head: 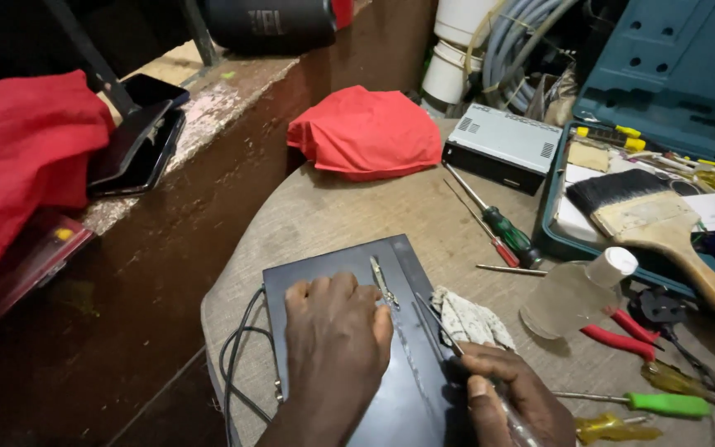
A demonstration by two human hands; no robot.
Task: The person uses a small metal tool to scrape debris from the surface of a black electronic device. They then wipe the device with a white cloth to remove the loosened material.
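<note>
Black flat casing [349, 331] is pressed flat by the open left hand [334, 339]; a screwdriver [457, 352] is gripped by the right hand [511, 393] along its crowded right edge, beside a rag [473, 319].

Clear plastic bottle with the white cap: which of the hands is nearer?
Right. The right hand grips a screwdriver just left of and below the bottle; the left hand lies flat on the dark device casing, farther left.

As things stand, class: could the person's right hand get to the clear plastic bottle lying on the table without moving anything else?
Probably yes. The right hand holds a thin tool, and the clear plastic bottle lies just beyond it; only a patterned cloth sits beside the path, not across it. The hand would likely need to put down its tool first.
</note>
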